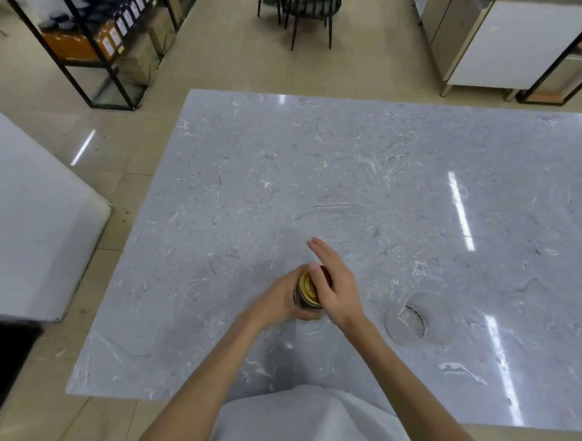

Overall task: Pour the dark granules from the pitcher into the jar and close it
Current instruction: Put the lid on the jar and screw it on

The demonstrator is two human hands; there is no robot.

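In the head view, a person is standing at the near edge of a grey marbled stone table (350,176), both bare forearms reaching out over it. The left hand (282,301) is wrapping around the side of a small dark glass jar (301,298), its fingers closed on the jar's wall and holding it a little way in from the near edge, roughly midway along it. The jar is wearing a round gold metal lid (308,288), and it is appearing tilted toward the camera, though whether its base is touching the table cannot be told. The right hand (335,286) is lying over the right part of the lid with its fingers spread and loose, the index finger and thumb resting against the lid's rim while the other fingers are pointing away toward the far edge; it is not clamped on anything. The jar's contents are hidden by the hands and the lid. To the right of the jar, apart from it and nearer the right edge, a clear glass pitcher (418,318) is standing on the table, looking nearly empty, with a thin dark line of granules showing inside.
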